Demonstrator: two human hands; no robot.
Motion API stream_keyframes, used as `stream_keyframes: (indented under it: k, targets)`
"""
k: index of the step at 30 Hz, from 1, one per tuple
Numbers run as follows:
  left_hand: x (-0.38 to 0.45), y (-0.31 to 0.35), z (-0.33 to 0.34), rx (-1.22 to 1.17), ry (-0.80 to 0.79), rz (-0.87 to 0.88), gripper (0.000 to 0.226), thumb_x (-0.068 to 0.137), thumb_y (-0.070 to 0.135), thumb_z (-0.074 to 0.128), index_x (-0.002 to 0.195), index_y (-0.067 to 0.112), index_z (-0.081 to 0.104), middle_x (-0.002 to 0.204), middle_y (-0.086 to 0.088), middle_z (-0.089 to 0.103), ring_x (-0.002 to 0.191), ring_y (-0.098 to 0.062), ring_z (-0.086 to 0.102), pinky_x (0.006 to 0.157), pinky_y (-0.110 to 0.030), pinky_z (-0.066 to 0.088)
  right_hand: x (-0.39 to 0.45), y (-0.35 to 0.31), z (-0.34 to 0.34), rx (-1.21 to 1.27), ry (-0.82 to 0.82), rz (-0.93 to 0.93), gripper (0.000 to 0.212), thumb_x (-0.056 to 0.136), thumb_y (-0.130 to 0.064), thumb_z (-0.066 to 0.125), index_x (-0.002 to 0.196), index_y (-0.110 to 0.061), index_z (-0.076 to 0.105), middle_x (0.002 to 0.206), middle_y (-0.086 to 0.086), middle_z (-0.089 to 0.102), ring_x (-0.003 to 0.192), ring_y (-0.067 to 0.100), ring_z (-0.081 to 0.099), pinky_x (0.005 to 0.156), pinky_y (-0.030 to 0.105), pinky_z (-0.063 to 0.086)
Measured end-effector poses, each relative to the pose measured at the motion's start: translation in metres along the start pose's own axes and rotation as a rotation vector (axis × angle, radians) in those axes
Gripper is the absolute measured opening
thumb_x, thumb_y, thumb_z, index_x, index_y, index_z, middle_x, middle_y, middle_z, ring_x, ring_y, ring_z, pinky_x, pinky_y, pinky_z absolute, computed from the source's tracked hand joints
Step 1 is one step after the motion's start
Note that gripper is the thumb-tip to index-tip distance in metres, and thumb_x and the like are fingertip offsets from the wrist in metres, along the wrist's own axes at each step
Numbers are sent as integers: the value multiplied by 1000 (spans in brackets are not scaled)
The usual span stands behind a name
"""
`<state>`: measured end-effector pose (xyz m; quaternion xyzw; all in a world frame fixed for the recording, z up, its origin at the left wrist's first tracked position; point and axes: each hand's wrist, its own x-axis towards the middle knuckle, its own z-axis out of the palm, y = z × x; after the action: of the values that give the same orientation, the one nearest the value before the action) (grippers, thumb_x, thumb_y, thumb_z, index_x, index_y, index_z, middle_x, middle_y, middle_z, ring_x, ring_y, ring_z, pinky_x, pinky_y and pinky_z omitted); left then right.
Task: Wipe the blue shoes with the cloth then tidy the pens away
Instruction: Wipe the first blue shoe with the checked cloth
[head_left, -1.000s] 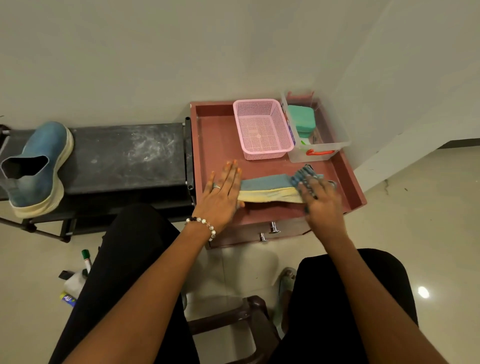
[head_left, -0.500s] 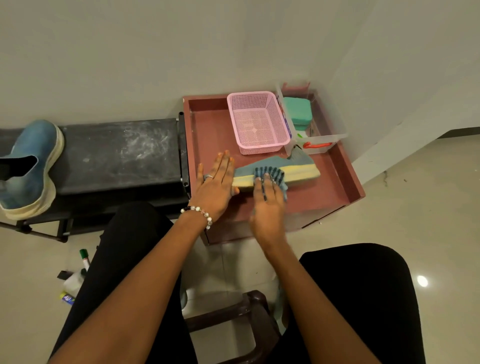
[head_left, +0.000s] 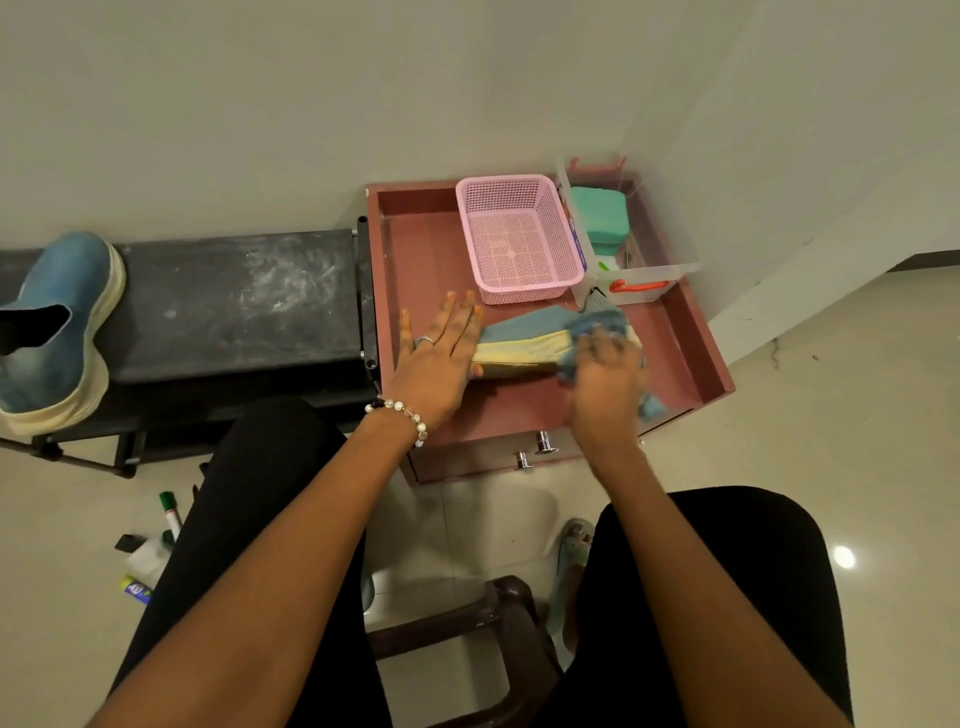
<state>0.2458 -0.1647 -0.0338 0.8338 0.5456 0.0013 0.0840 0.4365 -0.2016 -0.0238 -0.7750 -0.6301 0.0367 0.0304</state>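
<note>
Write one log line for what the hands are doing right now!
step: wiping shoe | left hand: flat, steadying shoe | right hand: rubbing cloth on shoe | pens: not tidied

A pink mesh basket (head_left: 519, 236) stands on the red-brown cabinet top (head_left: 421, 249) beside a clear plastic bin (head_left: 641, 275) holding a green sponge (head_left: 600, 213), with a dark dusty bench (head_left: 234, 301) alongside.

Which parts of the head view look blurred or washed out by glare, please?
In the head view, the right hand and the cloth it presses on the shoe are motion-blurred; the left hand is sharper. A bright glare spot sits on the glossy floor, and wide-angle distortion bows the bench.
</note>
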Motion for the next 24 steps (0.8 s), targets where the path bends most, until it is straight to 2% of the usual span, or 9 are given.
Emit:
stream_keyframes:
  k: [3, 5, 7, 10, 13, 16, 19, 22, 24]
  targets:
    - [1, -1, -1, 2, -19, 5, 67, 100, 29, 36, 152, 15, -4, 160, 0, -12, 146, -18, -15, 112, -58, -9, -11, -15, 14, -3, 37, -187, 60, 54, -11, 85, 111, -5, 68, 121, 15, 63, 105, 37, 58, 79, 47, 49]
    - [1, -2, -1, -2, -13, 17, 67, 100, 30, 37, 153, 15, -2, 160, 1, -10, 146, -17, -13, 112, -58, -8, -3, 3, 13, -65, 91, -256, 57, 55, -19, 86, 109, -10, 70, 116, 10, 66, 100, 34, 57, 75, 43, 48]
    - [1, -3, -2, -12, -9, 28, 66, 101, 31, 38, 153, 16, 0, 160, 1, -9, 147, -17, -12, 112, -58, -9, 8, 28, 5, -92, 105, -223, 52, 65, -13, 79, 116, -11, 66, 122, 9, 63, 104, 35, 55, 77, 40, 43]
    - [1, -4, 0, -19, 5, 34, 65, 101, 30, 38, 153, 16, 1, 160, 1, -7, 147, -17, -11, 111, -59, -9, 30, 59, -8, -118, 53, 5, 45, 80, -4, 60, 124, -10, 59, 126, 11, 58, 113, 37, 45, 83, 41, 38]
    - [0, -3, 1, -3, 1, 27, 66, 101, 31, 37, 153, 16, 0, 160, 2, -8, 147, -16, -12, 111, -59, -9, 45, 59, -15, -50, -11, 156, 30, 86, -6, 53, 115, -3, 59, 113, 18, 60, 108, 38, 45, 84, 45, 42]
    - [1, -2, 2, 0, 4, 8, 66, 101, 32, 37, 153, 17, -1, 160, 2, -9, 147, -16, -11, 111, -61, -8, 40, 35, -13, 20, 15, 232, 32, 93, -19, 53, 120, -3, 56, 119, 19, 57, 112, 36, 44, 88, 45, 41]
    - [0, 0, 2, 12, -9, 0, 68, 100, 33, 37, 153, 17, -2, 160, 2, -10, 147, -16, -12, 110, -61, -9, 22, 14, -6, 73, 87, 212, 40, 90, -19, 55, 128, -5, 53, 131, 15, 52, 116, 35, 42, 92, 43, 39]
    - [0, 2, 2, -3, -19, -4, 68, 100, 32, 37, 153, 17, -3, 160, 2, -11, 146, -16, -13, 110, -61, -11, 7, -19, 2, 127, 13, 110, 55, 80, -12, 60, 134, -9, 49, 141, 9, 46, 125, 33, 37, 101, 43, 37]
    - [0, 2, 1, -23, -37, -12, 67, 101, 30, 36, 152, 16, -3, 160, 2, -12, 146, -16, -14, 110, -61, -11, -9, -51, 6, 269, 21, 73, 62, 75, -5, 59, 136, -5, 47, 144, 11, 43, 126, 35, 37, 106, 41, 34]
